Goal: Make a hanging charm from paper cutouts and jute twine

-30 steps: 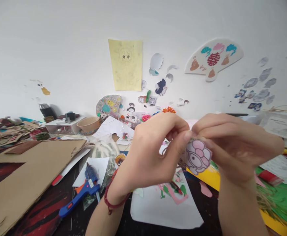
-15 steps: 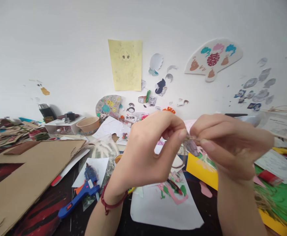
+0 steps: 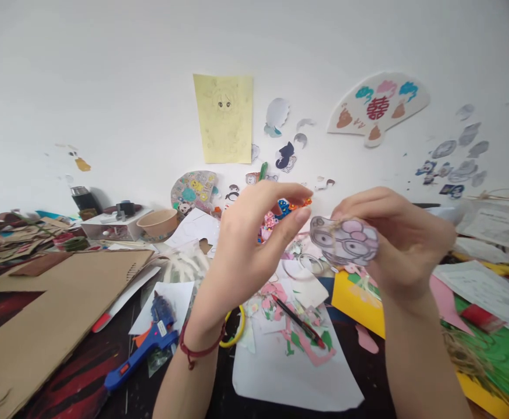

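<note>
One bowl [image 3: 157, 224] is standing near the counter [image 3: 225, 384]'s back edge, contents hidden; the left hand [image 3: 248, 250] is now hovering unclasped, the right hand [image 3: 405, 250] gripping the cutout [image 3: 345, 241].

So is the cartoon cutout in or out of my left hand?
Out: your right hand holds the cutout; your left hand is open beside it.

Sign: red 囍 [image 3: 377, 108] | Stands on: white fan [image 3: 395, 100] | Place: wall [image 3: 141, 81]

White wall [image 3: 132, 75] behind a dark tabletop [image 3: 223, 384]
</note>
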`<state>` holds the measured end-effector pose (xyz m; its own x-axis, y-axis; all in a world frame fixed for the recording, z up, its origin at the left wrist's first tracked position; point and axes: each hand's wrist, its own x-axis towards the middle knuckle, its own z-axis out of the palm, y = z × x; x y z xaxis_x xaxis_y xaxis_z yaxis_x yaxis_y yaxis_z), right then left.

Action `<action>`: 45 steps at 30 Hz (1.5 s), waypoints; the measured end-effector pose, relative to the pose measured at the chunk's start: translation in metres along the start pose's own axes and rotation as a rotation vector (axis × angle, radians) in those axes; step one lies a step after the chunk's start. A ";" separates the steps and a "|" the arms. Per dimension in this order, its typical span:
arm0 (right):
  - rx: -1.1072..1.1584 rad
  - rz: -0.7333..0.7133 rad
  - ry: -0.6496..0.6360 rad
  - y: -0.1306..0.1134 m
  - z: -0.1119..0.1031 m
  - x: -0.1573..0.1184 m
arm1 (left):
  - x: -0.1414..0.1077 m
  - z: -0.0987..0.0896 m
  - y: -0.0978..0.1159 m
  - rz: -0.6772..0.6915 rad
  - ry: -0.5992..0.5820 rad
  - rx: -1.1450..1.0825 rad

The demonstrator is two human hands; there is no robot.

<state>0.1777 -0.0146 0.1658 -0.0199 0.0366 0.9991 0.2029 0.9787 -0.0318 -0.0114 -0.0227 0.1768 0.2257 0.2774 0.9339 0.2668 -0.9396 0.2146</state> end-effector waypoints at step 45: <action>-0.132 0.310 -0.065 -0.027 0.000 -0.005 | -0.001 0.006 0.000 0.585 0.255 0.606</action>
<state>0.1725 -0.0415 0.1613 0.0008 0.3453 0.9385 0.3343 0.8844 -0.3257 -0.0061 -0.0223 0.1743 0.2853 -0.3365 0.8974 0.6413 -0.6289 -0.4397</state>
